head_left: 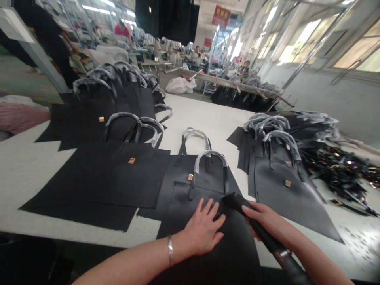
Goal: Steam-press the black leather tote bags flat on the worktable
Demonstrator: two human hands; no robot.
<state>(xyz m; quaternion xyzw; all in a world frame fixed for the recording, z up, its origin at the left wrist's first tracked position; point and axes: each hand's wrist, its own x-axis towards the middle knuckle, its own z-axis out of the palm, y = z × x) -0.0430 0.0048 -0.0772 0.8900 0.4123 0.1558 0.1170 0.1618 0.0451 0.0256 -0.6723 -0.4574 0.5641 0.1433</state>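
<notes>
My left hand point(204, 227) lies flat with spread fingers on a black bag panel point(204, 261) in front of me. My right hand point(267, 219) is wrapped round a black wand-shaped hand tool point(257, 225) with a thick tube at its back end. Its head touches or hovers just over the panel, near the foot of a bag handle point(225, 170) wrapped in clear plastic; I cannot tell which. Under this panel lies another black panel point(175, 166) with a gold clasp point(190, 177) and its own wrapped handle point(194, 132).
Black panels point(97, 178) with gold clasps cover the table's left, with a stack of handled panels point(124, 95) behind. More handled panels point(282, 170) lie right, beside a heap of black straps point(341, 170). The white table point(190, 111) shows between. A rail point(231, 81) stands beyond.
</notes>
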